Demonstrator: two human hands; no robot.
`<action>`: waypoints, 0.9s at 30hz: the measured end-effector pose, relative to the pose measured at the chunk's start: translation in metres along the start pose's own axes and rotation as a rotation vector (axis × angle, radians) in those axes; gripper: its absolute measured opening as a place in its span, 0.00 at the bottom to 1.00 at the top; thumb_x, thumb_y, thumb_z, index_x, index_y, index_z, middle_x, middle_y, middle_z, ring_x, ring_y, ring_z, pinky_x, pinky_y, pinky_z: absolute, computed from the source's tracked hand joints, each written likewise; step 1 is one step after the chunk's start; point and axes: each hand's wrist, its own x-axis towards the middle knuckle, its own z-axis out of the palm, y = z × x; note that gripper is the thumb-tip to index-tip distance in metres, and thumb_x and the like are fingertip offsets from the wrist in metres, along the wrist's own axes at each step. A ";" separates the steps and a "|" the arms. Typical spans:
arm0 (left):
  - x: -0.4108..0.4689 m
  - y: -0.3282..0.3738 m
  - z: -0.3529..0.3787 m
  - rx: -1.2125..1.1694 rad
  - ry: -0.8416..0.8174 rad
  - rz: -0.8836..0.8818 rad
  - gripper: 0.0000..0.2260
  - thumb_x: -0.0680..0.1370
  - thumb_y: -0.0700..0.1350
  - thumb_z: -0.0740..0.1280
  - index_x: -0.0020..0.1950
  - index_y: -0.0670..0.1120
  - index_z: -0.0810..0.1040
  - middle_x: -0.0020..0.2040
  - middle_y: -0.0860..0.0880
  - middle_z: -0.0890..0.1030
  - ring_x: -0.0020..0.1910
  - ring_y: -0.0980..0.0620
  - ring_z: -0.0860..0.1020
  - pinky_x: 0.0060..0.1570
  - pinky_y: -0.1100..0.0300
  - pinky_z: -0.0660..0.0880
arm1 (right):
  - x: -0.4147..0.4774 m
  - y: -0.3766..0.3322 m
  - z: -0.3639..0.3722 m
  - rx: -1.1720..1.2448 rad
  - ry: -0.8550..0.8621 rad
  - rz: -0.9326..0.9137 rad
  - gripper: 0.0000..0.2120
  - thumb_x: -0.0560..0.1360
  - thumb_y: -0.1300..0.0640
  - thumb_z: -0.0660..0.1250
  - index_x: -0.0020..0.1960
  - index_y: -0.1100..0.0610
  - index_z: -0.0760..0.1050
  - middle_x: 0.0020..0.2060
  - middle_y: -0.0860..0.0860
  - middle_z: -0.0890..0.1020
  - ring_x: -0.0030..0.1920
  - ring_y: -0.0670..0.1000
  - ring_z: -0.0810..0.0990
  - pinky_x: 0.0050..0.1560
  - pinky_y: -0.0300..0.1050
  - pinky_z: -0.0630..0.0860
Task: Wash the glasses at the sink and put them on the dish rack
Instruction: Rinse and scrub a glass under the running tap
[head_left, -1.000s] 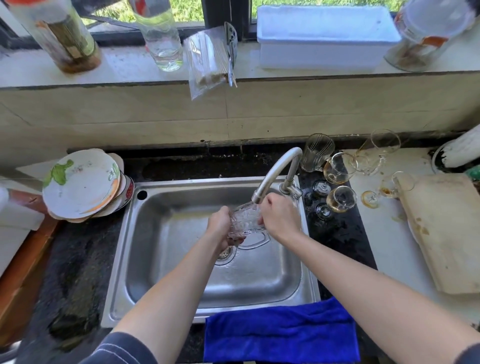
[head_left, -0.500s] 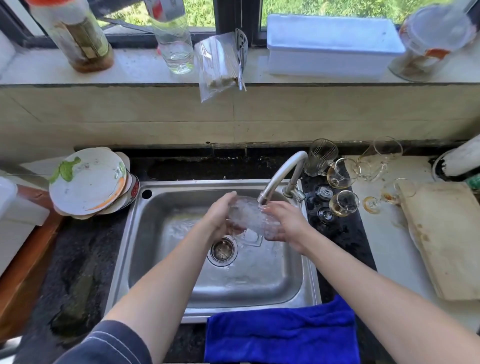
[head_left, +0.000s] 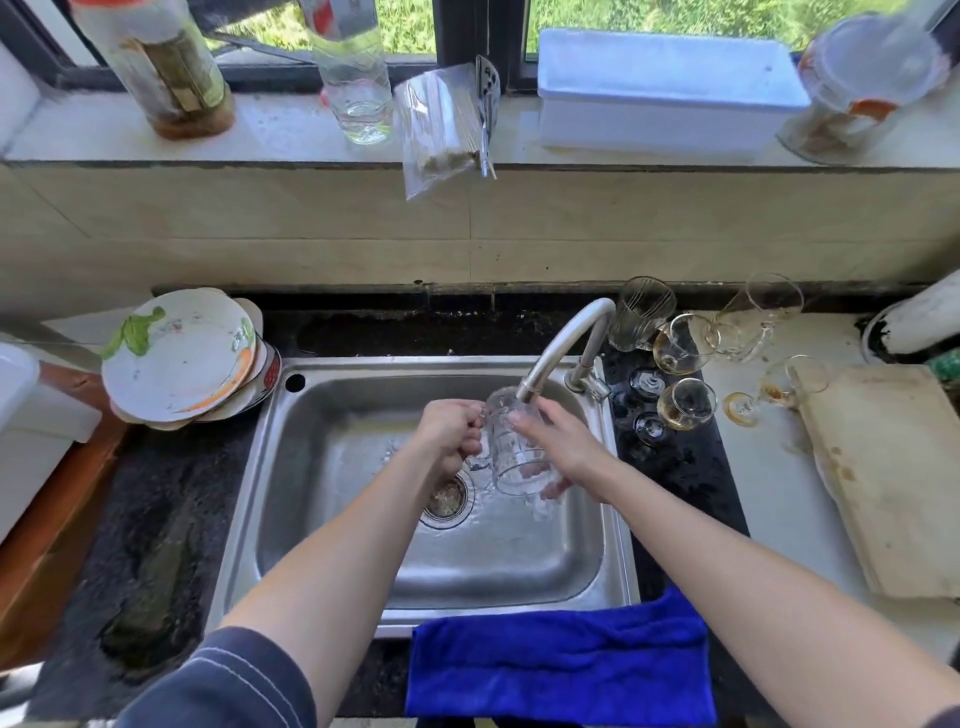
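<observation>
One mug (head_left: 514, 441), seven glasses (head_left: 685, 402) on the table (head_left: 769, 493), one plate stack (head_left: 179, 353), one sink (head_left: 322, 415), one tap (head_left: 561, 343), one cloth (head_left: 561, 670), one board (head_left: 893, 483), two bottles (head_left: 353, 78), one jar (head_left: 862, 83), one box (head_left: 665, 93), one bag (head_left: 441, 124) are counted.

Home kitchen — steel sink (head_left: 519, 561), plates (head_left: 179, 353) (stacked)

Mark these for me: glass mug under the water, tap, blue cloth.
glass mug (head_left: 511, 457), head view, clear side wall below the rim
tap (head_left: 563, 338), head view, curved neck of the spout
blue cloth (head_left: 561, 660), head view, middle of the cloth
</observation>
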 end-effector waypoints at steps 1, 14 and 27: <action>0.002 0.001 -0.003 -0.006 0.013 -0.005 0.13 0.79 0.29 0.52 0.45 0.35 0.75 0.28 0.48 0.65 0.17 0.60 0.57 0.16 0.69 0.52 | -0.002 -0.001 0.003 -0.072 0.013 -0.037 0.36 0.72 0.33 0.64 0.75 0.42 0.56 0.70 0.46 0.70 0.55 0.52 0.80 0.44 0.56 0.82; 0.004 -0.003 -0.011 -0.051 -0.025 -0.036 0.14 0.76 0.27 0.50 0.47 0.35 0.75 0.26 0.50 0.64 0.17 0.61 0.56 0.15 0.71 0.52 | -0.016 0.004 0.015 -0.456 -0.012 -0.181 0.37 0.69 0.28 0.60 0.73 0.42 0.57 0.67 0.43 0.72 0.62 0.51 0.75 0.63 0.58 0.72; -0.002 -0.011 -0.022 -0.457 -0.214 -0.181 0.11 0.82 0.36 0.50 0.47 0.39 0.72 0.27 0.52 0.64 0.16 0.62 0.59 0.13 0.72 0.52 | -0.005 -0.019 0.008 0.083 -0.087 -0.020 0.23 0.80 0.44 0.60 0.71 0.52 0.65 0.67 0.47 0.70 0.54 0.49 0.77 0.39 0.35 0.72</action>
